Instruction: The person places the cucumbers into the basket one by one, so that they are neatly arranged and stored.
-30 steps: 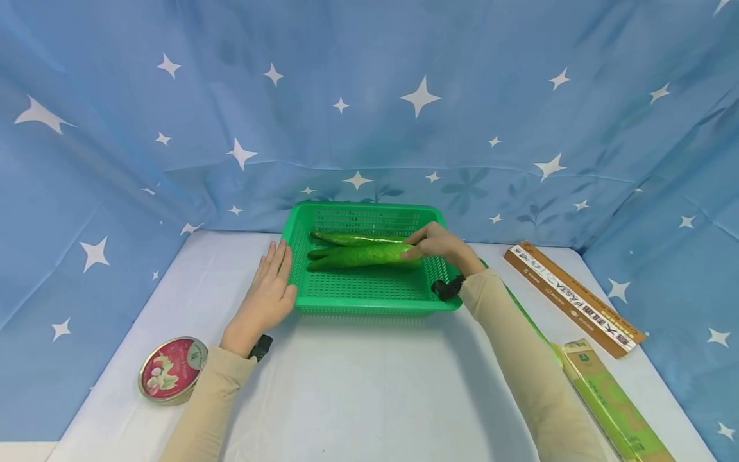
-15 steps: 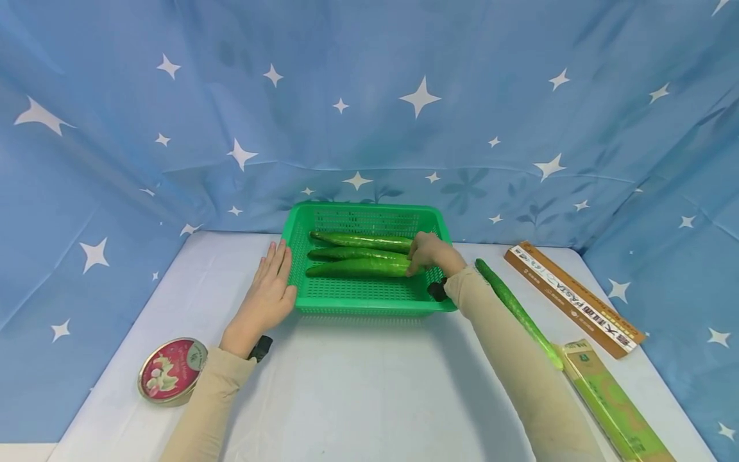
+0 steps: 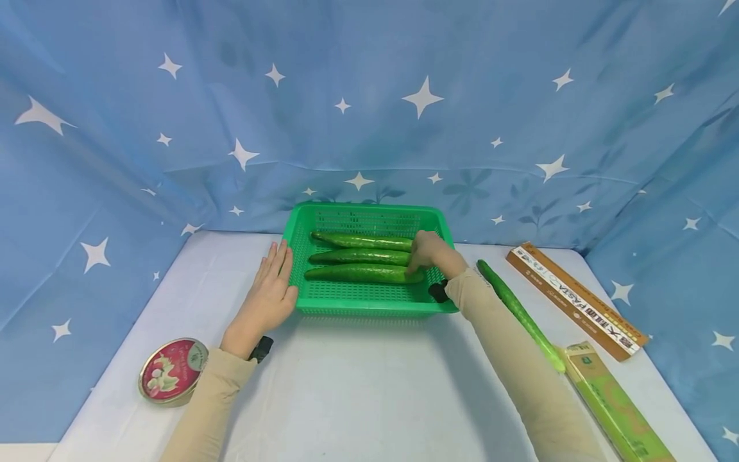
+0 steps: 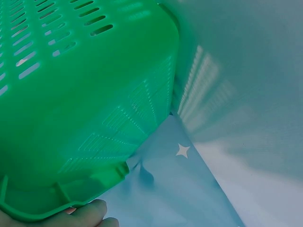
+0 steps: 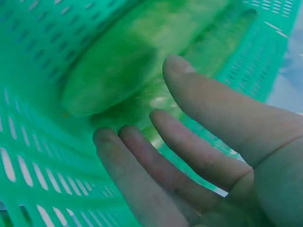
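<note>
Three cucumbers lie side by side in a green plastic basket point(image 3: 369, 305): a back cucumber point(image 3: 364, 241), a middle cucumber point(image 3: 359, 257) and a front cucumber point(image 3: 355, 273). My right hand point(image 3: 432, 252) is inside the basket over their right ends. In the right wrist view its thumb and fingers point(image 5: 208, 104) are apart and loosely bent, close to a cucumber point(image 5: 113, 71) without gripping it. Straight-fingered, my left hand point(image 3: 265, 298) rests along the basket's left rim; the left wrist view shows its fingertips point(image 4: 92, 213) at the rim.
Outside the basket, another cucumber point(image 3: 519, 314) lies diagonally on the white table point(image 3: 369, 391). Right of it are a brown pasta box point(image 3: 577, 300) and a green-and-tan packet point(image 3: 618, 404). A round tin with a red lid point(image 3: 173, 371) stands by the left forearm. Blue star-patterned cloth point(image 3: 369, 96) hangs behind.
The front cucumber has gone from my right hand's grip, overlapping the middle one, to lying flat nearer the basket's front. My right hand has lowered and let go. The left hand stays put.
</note>
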Motion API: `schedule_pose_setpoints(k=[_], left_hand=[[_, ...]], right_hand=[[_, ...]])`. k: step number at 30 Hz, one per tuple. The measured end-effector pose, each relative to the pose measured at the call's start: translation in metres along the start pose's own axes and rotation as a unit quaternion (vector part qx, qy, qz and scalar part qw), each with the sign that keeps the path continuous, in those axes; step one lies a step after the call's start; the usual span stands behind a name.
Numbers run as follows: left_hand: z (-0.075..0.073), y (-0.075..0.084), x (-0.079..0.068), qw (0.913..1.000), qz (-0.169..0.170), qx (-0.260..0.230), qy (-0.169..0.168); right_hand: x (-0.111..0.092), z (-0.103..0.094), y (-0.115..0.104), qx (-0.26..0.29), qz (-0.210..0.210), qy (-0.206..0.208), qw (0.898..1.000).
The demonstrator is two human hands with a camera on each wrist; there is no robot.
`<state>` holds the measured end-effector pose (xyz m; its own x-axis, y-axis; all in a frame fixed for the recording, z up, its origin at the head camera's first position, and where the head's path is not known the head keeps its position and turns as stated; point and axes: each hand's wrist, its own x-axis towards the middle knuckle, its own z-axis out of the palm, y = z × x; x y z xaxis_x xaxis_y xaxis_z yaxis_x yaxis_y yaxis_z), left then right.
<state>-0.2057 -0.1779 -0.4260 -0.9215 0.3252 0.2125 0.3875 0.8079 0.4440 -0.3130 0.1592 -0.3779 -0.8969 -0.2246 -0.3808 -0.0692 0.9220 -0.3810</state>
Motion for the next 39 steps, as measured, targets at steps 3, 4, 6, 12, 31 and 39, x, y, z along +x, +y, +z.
schedule_pose_setpoints(k=[3, 4, 6, 12, 31, 39], left_hand=[[0.000, 0.000, 0.000, 1.0000, 0.000, 0.000, 0.000], [0.000, 0.000, 0.000, 1.0000, 0.000, 0.001, -0.001], [0.001, 0.000, 0.000, 1.0000, -0.002, 0.000, -0.002], [0.001, 0.000, 0.000, 1.0000, -0.004, -0.001, -0.005], [0.000, 0.001, -0.001, 1.0000, -0.004, 0.001, -0.006], [0.000, 0.000, -0.001, 1.0000, -0.004, 0.002, -0.004]], right_hand=[[-0.010, -0.009, -0.002, 0.016, -0.020, 0.009, 1.000], [-0.013, -0.012, -0.002, 0.022, -0.027, 0.012, 0.999], [-0.019, -0.017, -0.001, 0.044, -0.038, 0.019, 0.998], [-0.042, -0.030, 0.004, 0.092, -0.072, 0.065, 0.991], [-0.147, -0.041, 0.054, 0.175, -0.176, 0.423, 0.872], [-0.181, -0.031, 0.086, 0.139, -0.126, 0.412, 0.891]])
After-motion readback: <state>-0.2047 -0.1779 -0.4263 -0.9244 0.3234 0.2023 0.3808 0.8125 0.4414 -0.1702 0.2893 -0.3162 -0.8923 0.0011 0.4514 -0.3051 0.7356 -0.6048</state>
